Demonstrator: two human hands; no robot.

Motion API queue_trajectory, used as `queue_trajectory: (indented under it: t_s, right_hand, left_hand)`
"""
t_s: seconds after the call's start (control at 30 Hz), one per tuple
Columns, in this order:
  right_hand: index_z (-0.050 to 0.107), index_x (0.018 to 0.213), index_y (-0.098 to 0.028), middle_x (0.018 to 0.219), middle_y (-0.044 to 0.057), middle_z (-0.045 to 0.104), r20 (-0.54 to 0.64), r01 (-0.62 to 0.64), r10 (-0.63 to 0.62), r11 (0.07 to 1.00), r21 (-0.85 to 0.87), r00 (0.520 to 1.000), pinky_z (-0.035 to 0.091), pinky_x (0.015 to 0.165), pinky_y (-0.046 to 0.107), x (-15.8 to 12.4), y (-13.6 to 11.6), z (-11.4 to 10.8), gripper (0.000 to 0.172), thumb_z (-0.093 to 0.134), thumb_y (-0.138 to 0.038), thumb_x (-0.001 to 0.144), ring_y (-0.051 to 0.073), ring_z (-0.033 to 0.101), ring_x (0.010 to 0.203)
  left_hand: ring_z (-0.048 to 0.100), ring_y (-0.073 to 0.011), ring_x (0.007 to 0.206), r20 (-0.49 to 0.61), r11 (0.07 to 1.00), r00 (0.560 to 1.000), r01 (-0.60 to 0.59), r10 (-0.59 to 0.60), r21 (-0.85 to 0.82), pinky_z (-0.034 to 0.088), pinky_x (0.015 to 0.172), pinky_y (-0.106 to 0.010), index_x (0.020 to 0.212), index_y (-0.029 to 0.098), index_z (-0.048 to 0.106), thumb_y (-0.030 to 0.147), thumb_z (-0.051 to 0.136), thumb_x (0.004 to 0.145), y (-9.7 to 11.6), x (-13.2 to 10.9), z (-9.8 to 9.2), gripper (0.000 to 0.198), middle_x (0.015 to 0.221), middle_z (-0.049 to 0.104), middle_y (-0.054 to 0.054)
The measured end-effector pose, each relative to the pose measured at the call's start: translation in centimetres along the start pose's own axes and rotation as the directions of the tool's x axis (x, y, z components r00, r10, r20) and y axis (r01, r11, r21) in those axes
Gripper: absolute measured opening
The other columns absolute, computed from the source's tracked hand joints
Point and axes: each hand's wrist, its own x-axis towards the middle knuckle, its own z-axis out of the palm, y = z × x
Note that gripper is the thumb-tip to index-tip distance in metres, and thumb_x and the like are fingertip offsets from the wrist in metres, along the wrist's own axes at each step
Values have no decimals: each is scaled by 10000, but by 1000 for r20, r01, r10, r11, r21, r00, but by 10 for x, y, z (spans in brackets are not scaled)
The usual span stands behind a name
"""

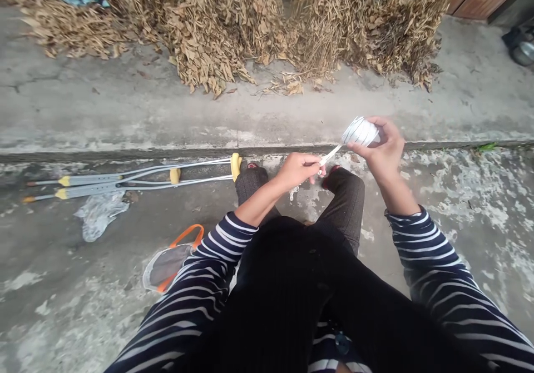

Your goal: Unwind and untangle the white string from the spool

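Note:
My right hand is closed around a ball of wound white strip, held up in front of me above my knees. A loose end of the white strip runs down from the ball to my left hand, which pinches it between closed fingers. Both arms wear dark sleeves with white stripes. I am seated on a concrete floor with my legs in dark trousers stretched forward.
A pair of metal crutches with yellow pads lies on the ground to my left. A clear plastic bag and an orange-rimmed bag lie nearby. Heaps of dry brown leaves fill the far side beyond a concrete step.

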Motion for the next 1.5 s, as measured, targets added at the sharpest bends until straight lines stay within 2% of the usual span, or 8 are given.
queue_trajectory:
  t_s: [0.2, 0.43, 0.67, 0.97, 1.1, 1.27, 1.37, 1.5]
  right_hand:
    - [706, 1180, -203, 1203, 124, 749, 102, 82, -70, 990, -114, 992, 643, 730, 402, -15, 0, 9, 595, 933, -466, 696, 314, 723, 1091]
    - [665, 1239, -232, 1292, 138, 735, 252, 282, -233, 942, -180, 939, 603, 987, 526, -23, -7, 8, 480, 844, -325, 803, 348, 694, 1215]
    - [649, 1256, -227, 1294, 138, 727, 461, 219, -110, 957, -191, 881, 600, 977, 540, -21, -4, 8, 491, 799, -432, 836, 350, 702, 1156]
    - [625, 1230, -242, 1241, 158, 716, 341, 164, -60, 944, -285, 938, 568, 1004, 603, -48, -5, 25, 548, 732, -648, 877, 383, 671, 1155]
    - [642, 1181, -250, 1242, 138, 730, 353, 177, -77, 949, -261, 933, 560, 1026, 588, -52, -6, 20, 395, 746, -501, 894, 369, 661, 1179]
    - [661, 1208, -236, 1279, 127, 718, 475, 314, -167, 916, -249, 864, 544, 1052, 607, -52, -8, 5, 343, 709, -307, 876, 386, 614, 1271]
    - [667, 1224, -229, 1365, 138, 672, 553, 367, -162, 886, -283, 817, 540, 1041, 624, -55, -8, 2, 393, 682, -216, 831, 407, 596, 1287]
    - [669, 1267, -243, 1414, 147, 627, 605, 377, -127, 874, -307, 786, 547, 1024, 618, -60, 1, 2, 470, 686, -176, 802, 412, 589, 1297]
  left_hand:
    - [703, -123, 644, 15, 985, 998, 68, -67, -155, 495, 528, -190, 738, 141, 739, 213, 634, 808, 18, -3, 6, 145, 701, 737, -42]
    - [709, -111, 624, 53, 968, 995, 99, -89, -229, 472, 529, -186, 769, 119, 741, 204, 633, 849, 29, 5, -2, 159, 705, 744, -58]
    - [709, -116, 597, 55, 932, 979, 203, -196, -301, 456, 521, -188, 794, 96, 721, 180, 640, 863, 33, 16, -1, 135, 683, 741, -68]
    - [713, -125, 614, 98, 895, 971, 239, -218, -376, 461, 531, -199, 849, 94, 719, 201, 641, 888, 21, 17, 3, 138, 680, 739, -73]
    - [711, -131, 606, 155, 882, 962, 268, -225, -386, 460, 527, -204, 859, 92, 727, 222, 645, 884, 13, 11, 8, 156, 679, 740, -77]
    - [660, -114, 520, 190, 879, 939, 338, -288, -337, 424, 494, -204, 779, 98, 712, 216, 662, 865, 6, 7, 8, 154, 614, 705, -66]
    - [644, -118, 498, 222, 891, 917, 381, -330, -249, 416, 489, -214, 729, 107, 706, 248, 701, 852, 3, 11, 1, 187, 578, 683, -66]
    - [642, -128, 505, 298, 890, 869, 443, -395, -109, 418, 496, -223, 693, 114, 709, 274, 725, 838, -2, 21, -10, 216, 570, 682, -89]
